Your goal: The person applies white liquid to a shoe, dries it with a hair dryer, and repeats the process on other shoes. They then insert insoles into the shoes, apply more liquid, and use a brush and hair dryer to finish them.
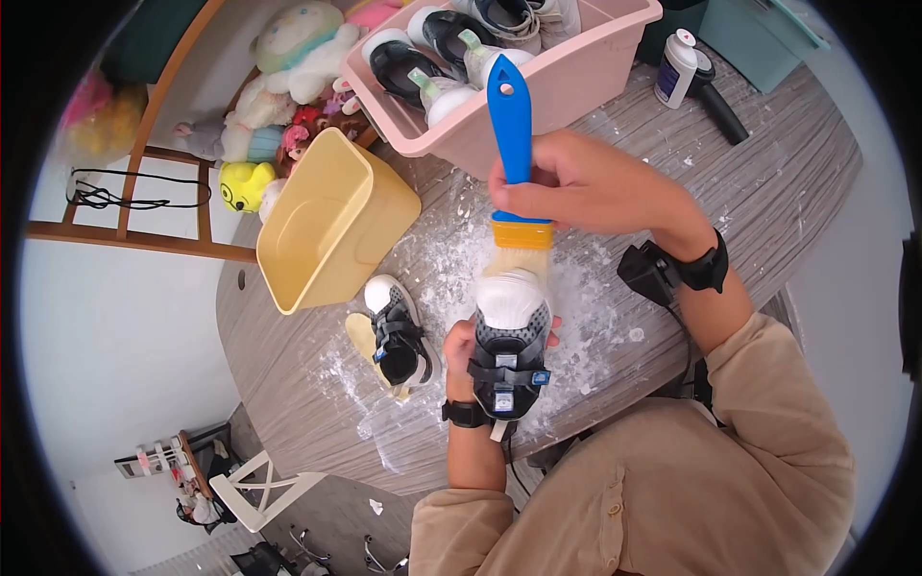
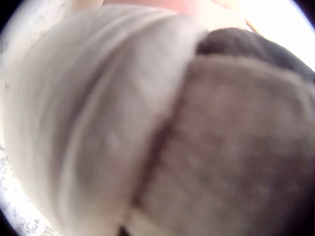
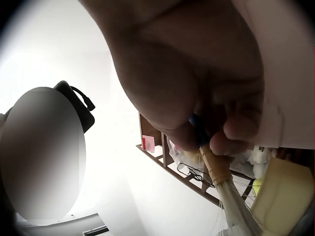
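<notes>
My right hand (image 1: 591, 182) grips the blue handle of a wide paintbrush (image 1: 510, 115), its pale bristles at the white toe of a grey-and-black sneaker (image 1: 509, 346). In the right wrist view, fingers curl round the brush (image 3: 215, 164) just above its yellow band. My left hand (image 1: 460, 350) holds the sneaker from beneath, fingers showing at both sides and the palm hidden. The left wrist view is filled by the blurred sneaker (image 2: 98, 113) up close. A matching sneaker (image 1: 396, 336) sits on the table to the left, beside a tan insole (image 1: 361, 334).
White powder and flakes litter the wood-grain table (image 1: 615, 355). Behind stand a yellow bin (image 1: 384, 211) and a pink tub (image 1: 586, 86) of several shoes. At back right are a white bottle (image 1: 675, 72), a black-handled object (image 1: 722, 113) and a teal bin (image 1: 759, 43).
</notes>
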Tool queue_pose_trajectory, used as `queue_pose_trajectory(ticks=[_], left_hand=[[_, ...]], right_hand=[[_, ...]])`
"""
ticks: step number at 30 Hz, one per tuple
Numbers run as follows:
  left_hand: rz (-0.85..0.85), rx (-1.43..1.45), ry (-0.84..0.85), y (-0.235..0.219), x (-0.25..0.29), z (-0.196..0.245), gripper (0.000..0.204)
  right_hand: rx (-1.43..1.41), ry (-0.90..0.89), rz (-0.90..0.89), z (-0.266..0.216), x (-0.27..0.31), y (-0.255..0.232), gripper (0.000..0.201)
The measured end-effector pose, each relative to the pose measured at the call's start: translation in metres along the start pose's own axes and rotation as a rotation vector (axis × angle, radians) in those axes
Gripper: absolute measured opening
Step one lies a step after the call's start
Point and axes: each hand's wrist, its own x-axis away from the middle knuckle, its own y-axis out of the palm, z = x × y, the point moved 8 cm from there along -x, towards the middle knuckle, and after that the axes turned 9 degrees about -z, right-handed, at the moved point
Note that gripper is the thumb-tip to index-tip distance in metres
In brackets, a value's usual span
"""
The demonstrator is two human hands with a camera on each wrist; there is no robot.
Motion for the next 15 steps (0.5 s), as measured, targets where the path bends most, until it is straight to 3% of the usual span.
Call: queue_pose_trajectory(ticks=[4, 6, 9, 12, 15], left_hand=[[0.127, -0.199, -0.054, -0.012, 0.002, -0.005, 0.082], [0.084, -0.230, -0.084, -0.016, 0.001, -0.004, 0.082], [0.057, -0.277, -0.075, -0.015, 0.000, -0.003, 0.076], [0.087, -0.361, -0.053, -0.023, 0.000, 0.000, 0.075], [0.110, -0.380, -0.043, -0.027, 0.002, 0.001, 0.077]], right_hand=[[0.046, -0.026, 0.031, -0.003, 0.004, -0.008, 0.025], [-0.006, 0.020, 0.042, -0.002, 0.003, -0.011, 0.022], [0.011, -0.235, 0.114, -0.010, -0.002, -0.002, 0.026], [0.083, -0.138, -0.025, -0.017, -0.002, 0.012, 0.026], [0.097, -0.049, -0.046, -0.006, 0.000, 0.008, 0.021]])
